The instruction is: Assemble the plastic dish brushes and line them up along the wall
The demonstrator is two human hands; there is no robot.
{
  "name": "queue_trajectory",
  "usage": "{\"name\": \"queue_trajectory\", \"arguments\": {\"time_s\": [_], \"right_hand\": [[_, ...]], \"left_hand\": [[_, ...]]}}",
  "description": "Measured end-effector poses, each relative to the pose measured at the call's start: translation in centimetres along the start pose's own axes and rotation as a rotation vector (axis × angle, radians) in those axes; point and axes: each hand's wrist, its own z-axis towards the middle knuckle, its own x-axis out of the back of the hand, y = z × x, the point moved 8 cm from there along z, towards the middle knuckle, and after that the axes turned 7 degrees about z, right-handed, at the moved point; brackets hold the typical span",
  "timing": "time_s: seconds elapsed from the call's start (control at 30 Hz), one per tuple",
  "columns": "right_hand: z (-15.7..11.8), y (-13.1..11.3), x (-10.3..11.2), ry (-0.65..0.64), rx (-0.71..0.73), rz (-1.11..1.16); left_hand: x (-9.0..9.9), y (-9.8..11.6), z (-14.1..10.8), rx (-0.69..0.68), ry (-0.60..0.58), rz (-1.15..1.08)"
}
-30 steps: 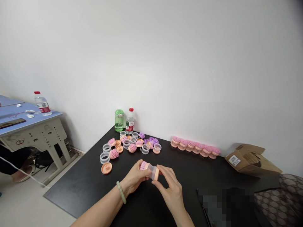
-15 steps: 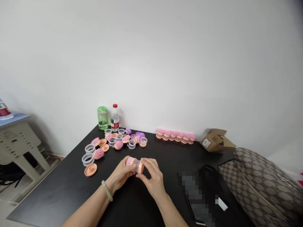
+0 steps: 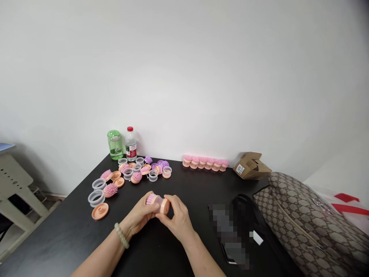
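Brush (image 3: 160, 202) tilted in both hands: pink bristles, translucent waist, smooth peach base. Left hand (image 3: 142, 212) clamps fingers on bristle end, right hand (image 3: 179, 217) on base. Left of brush: translucent rings (image 3: 89, 199), round peach discs (image 3: 100, 211). Beyond it, rightward: pink-bristled row (image 3: 205, 163), creased cardboard box (image 3: 251, 167).

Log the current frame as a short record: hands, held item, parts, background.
Left hand: grips the brush near its pink bristles
Right hand: fingers on its peach base
Held item: tilted, translucent section between bristles and base
Loose parts, left: clear rings, peach discs, bristle heads
Row by wall: pink-topped brushes
Background: green container, red-capped bottle, open carton
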Motion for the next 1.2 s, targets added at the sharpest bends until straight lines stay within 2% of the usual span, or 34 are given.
{"name": "queue_trajectory", "arguments": {"time_s": [0.1,0.2,0.27,0.33,0.47,0.63,0.83,0.97,1.1,1.2], "right_hand": [[-0.4,2.1,-0.6,-0.015,-0.258,0.060],[-1.4,4.6,-2.0,-0.059,-0.619,0.309],[-2.3,5.7,-3.2,-0.083,-0.810,0.472],[-2.8,6.1,-4.2,-0.112,-0.918,0.571],[-3.4,6.2,-5.2,-0.145,-1.019,0.709],[-3.2,6.2,-5.0,-0.084,-1.021,0.795],[-3.0,6.3,-4.4,-0.051,-0.934,0.744],[-2.4,6.2,-3.4,-0.008,-0.789,0.657],[-1.6,5.6,-2.4,0.025,-0.565,0.521],[-1.6,5.3,-2.0,0.040,-0.481,0.448]], "left_hand": [[-0.3,1.0,-0.1,-0.112,-0.020,0.120],[-0.4,1.9,-0.1,-0.218,-0.030,0.246],[-0.3,2.3,-0.2,-0.268,-0.041,0.326],[-0.2,2.7,-0.2,-0.322,-0.041,0.415],[-0.1,3.3,-0.4,-0.399,-0.005,0.551],[-0.1,3.0,-0.3,-0.358,0.038,0.505],[-0.2,2.9,-0.3,-0.322,0.037,0.499],[0.8,2.2,0.1,-0.252,0.128,0.503],[1.0,0.7,0.5,-0.146,0.101,0.327],[1.2,-0.2,0.6,-0.072,0.104,0.235]]}}
